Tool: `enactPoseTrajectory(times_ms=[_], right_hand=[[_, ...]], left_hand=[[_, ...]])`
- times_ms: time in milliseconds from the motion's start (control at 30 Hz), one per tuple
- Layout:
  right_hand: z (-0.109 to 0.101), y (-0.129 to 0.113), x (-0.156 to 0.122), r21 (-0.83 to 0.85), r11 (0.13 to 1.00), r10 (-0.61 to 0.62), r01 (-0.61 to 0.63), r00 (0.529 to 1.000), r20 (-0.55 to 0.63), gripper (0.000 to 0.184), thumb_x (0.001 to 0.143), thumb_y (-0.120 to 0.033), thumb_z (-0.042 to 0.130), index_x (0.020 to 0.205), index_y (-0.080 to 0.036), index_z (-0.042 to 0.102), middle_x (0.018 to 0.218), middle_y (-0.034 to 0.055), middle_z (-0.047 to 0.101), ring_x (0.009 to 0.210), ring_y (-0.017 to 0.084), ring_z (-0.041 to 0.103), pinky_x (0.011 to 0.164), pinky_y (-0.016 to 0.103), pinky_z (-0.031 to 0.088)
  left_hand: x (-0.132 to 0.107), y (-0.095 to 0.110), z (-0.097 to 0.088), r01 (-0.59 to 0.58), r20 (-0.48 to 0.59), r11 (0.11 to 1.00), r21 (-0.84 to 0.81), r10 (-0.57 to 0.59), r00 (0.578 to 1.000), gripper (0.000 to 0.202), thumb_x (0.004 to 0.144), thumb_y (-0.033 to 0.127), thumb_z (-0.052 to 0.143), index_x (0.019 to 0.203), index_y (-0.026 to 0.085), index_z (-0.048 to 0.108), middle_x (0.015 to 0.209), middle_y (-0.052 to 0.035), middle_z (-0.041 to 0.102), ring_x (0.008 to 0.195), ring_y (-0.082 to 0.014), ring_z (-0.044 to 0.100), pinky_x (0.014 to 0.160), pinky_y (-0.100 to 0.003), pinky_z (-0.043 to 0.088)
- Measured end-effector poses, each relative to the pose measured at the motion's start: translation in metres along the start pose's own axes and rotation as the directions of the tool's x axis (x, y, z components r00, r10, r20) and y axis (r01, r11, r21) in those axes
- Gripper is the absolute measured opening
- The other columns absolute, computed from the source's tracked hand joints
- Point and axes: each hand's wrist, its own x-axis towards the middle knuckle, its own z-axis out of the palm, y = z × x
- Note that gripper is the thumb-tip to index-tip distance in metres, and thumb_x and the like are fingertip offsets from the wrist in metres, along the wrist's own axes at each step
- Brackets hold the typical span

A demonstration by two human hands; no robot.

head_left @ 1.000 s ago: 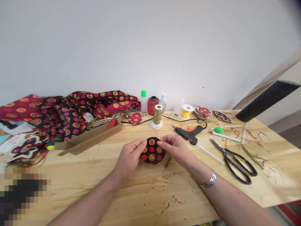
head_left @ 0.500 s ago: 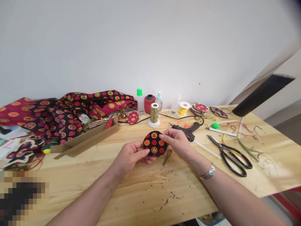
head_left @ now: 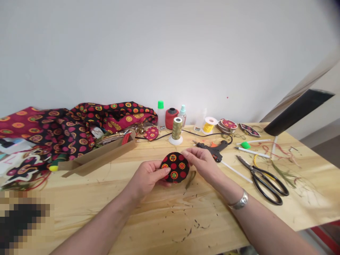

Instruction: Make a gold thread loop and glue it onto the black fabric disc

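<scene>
A round black fabric disc (head_left: 176, 166) with red and yellow dots is held just above the wooden table (head_left: 164, 219). My left hand (head_left: 148, 175) grips its lower left edge with thumb and fingers. My right hand (head_left: 203, 161) pinches its upper right edge. A silver bracelet (head_left: 239, 202) sits on my right wrist. A small greenish strip (head_left: 190, 179) lies on the table just right of the disc.
A black glue gun (head_left: 214, 148), white sticks and black scissors (head_left: 265, 175) lie to the right. Thread spools (head_left: 177, 130), small bottles and finished patterned pieces (head_left: 228, 124) line the back. A cardboard box (head_left: 98, 157) and patterned cloth (head_left: 79, 124) fill the left.
The disc has been turned in my hands; my left hand shifted from its top edge to its lower left side. The view drifted slightly.
</scene>
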Motion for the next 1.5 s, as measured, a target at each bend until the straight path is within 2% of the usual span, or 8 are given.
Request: enactPoseTrajectory(times_ms=[100, 200, 633, 833, 1033, 1167, 1333, 1500], right_hand=[[0.003, -0.011, -0.006, -0.334, 0.898, -0.353, 0.288, 0.923, -0.154, 0.022, 0.088, -0.027, 0.047, 0.101, -0.019, 0.062, 0.094, 0.0064, 0.06, 0.085, 0.018, 0.052, 0.076, 0.033, 0.044], [0.016, -0.015, -0.015, -0.535, 0.694, -0.541, 0.482, 0.839, 0.055, 0.026, 0.082, -0.008, 0.045, 0.095, -0.019, 0.064, 0.098, 0.0079, 0.055, 0.093, 0.02, 0.047, 0.081, 0.036, 0.043], [0.027, 0.005, -0.024, -0.609, 0.599, -0.536, 0.519, 0.826, 0.176, 0.05, 0.064, 0.008, 0.041, 0.104, -0.018, 0.058, 0.114, 0.0099, 0.046, 0.105, 0.025, 0.034, 0.093, 0.046, 0.038], [0.028, 0.006, -0.026, -0.494, 0.628, -0.585, 0.601, 0.783, 0.21, 0.025, 0.071, 0.005, 0.045, 0.064, -0.017, 0.055, 0.103, 0.0053, 0.05, 0.103, 0.023, 0.037, 0.087, 0.039, 0.042], [0.026, 0.002, -0.026, -0.553, 0.613, -0.553, 0.565, 0.806, 0.211, 0.047, 0.068, 0.005, 0.043, 0.105, -0.02, 0.06, 0.116, 0.0088, 0.048, 0.103, 0.023, 0.036, 0.089, 0.042, 0.042], [0.023, 0.001, -0.028, -0.461, 0.581, -0.597, 0.671, 0.736, 0.319, 0.025, 0.071, 0.0, 0.047, 0.064, -0.019, 0.06, 0.102, 0.0042, 0.055, 0.101, 0.023, 0.039, 0.089, 0.04, 0.042], [0.021, -0.001, -0.026, -0.507, 0.543, -0.622, 0.669, 0.726, 0.292, 0.036, 0.072, 0.002, 0.042, 0.096, -0.018, 0.061, 0.106, 0.0084, 0.06, 0.103, 0.022, 0.042, 0.089, 0.041, 0.041], [0.018, -0.001, -0.025, -0.324, 0.479, -0.713, 0.816, 0.577, 0.398, 0.022, 0.07, -0.004, 0.044, 0.067, -0.02, 0.058, 0.059, -0.0005, 0.055, 0.082, 0.016, 0.054, 0.083, 0.037, 0.041]], left_hand=[[0.0, 0.0, 0.001, -0.004, -0.068, 0.999, -0.035, 0.001, 0.998, 0.024, 0.07, 0.029, 0.071, 0.088, 0.013, 0.074, 0.075, -0.0086, 0.074, 0.069, -0.0182, 0.065, 0.058, -0.025, 0.052], [0.002, 0.0, 0.001, -0.035, -0.131, 0.997, -0.063, 0.026, 0.991, 0.023, 0.066, 0.029, 0.073, 0.084, 0.014, 0.074, 0.071, -0.0061, 0.073, 0.065, -0.0163, 0.063, 0.058, -0.025, 0.051], [0.004, -0.003, 0.002, -0.077, -0.188, 0.995, -0.06, 0.064, 0.98, 0.021, 0.067, 0.03, 0.072, 0.08, 0.014, 0.075, 0.065, -0.0038, 0.07, 0.061, -0.0134, 0.058, 0.057, -0.022, 0.047], [0.004, -0.002, 0.0, -0.082, -0.213, 0.996, -0.045, 0.071, 0.975, 0.022, 0.067, 0.03, 0.071, 0.082, 0.013, 0.074, 0.069, -0.0049, 0.071, 0.062, -0.0159, 0.06, 0.062, -0.028, 0.05], [0.003, 0.002, 0.002, -0.086, -0.232, 0.995, -0.044, 0.074, 0.97, 0.021, 0.066, 0.03, 0.072, 0.079, 0.014, 0.074, 0.067, -0.0036, 0.071, 0.061, -0.0144, 0.059, 0.057, -0.023, 0.048], [0.002, 0.005, 0.004, -0.086, -0.261, 0.994, -0.06, 0.067, 0.963, 0.021, 0.063, 0.03, 0.074, 0.075, 0.013, 0.074, 0.066, -0.0041, 0.071, 0.059, -0.0148, 0.059, 0.058, -0.026, 0.048], [0.002, 0.003, 0.002, -0.081, -0.261, 0.993, -0.085, 0.056, 0.964, 0.024, 0.064, 0.029, 0.074, 0.082, 0.013, 0.074, 0.069, -0.0053, 0.072, 0.061, -0.015, 0.06, 0.057, -0.025, 0.048], [0.003, 0.001, 0.0, -0.078, -0.264, 0.993, -0.09, 0.052, 0.963, 0.023, 0.066, 0.029, 0.073, 0.081, 0.012, 0.074, 0.07, -0.0063, 0.072, 0.063, -0.0159, 0.061, 0.06, -0.027, 0.05]])
